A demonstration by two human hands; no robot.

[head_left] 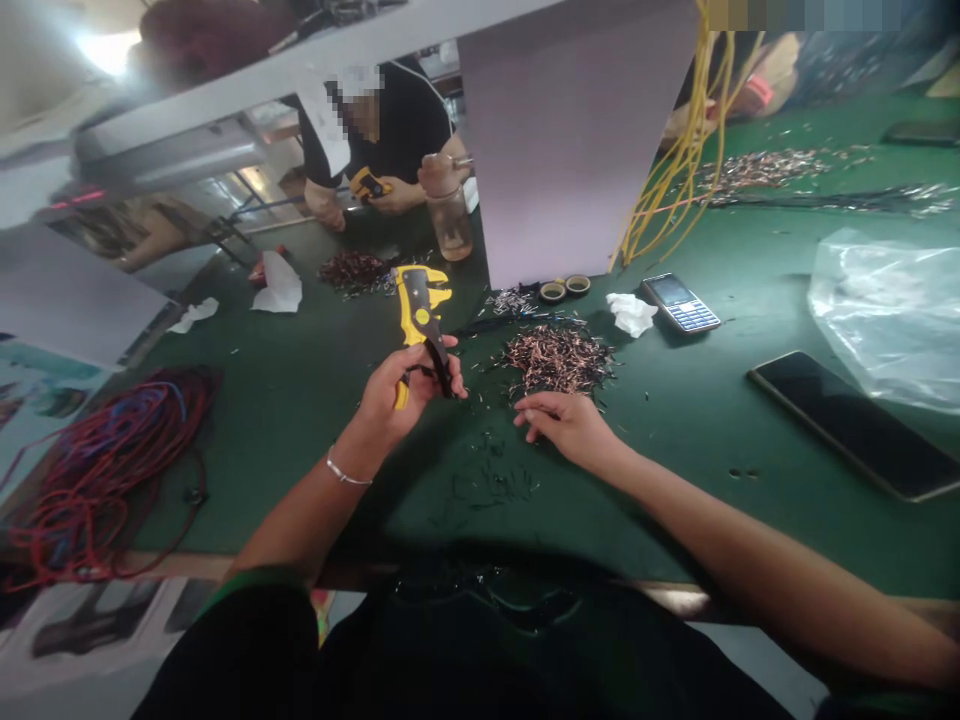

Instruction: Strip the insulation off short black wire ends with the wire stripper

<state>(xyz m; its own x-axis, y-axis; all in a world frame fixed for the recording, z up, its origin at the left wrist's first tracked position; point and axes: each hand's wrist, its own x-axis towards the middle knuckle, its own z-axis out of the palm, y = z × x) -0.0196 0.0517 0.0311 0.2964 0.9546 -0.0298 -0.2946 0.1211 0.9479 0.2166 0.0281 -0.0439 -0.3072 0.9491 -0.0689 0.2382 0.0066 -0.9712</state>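
Wire pieces (559, 360) on green table (277, 390)

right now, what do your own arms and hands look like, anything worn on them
Both are ungloved. The left hand has a thin, silver-coloured bracelet at its wrist; the right hand shows none. The left sleeve is short and black with a green edge.

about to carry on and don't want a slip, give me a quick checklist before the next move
1. Tool gripped in left hand: ok.
2. Right hand holding a piece: cannot tell, fingertips too small to read.
3. Pile close to right hand: ok, just beyond it.
4. Table between the forearms free of scraps: not ok, dark bits lie there.
5. Bottle upright: ok.
6. Red wires apart from both hands: ok, far left.
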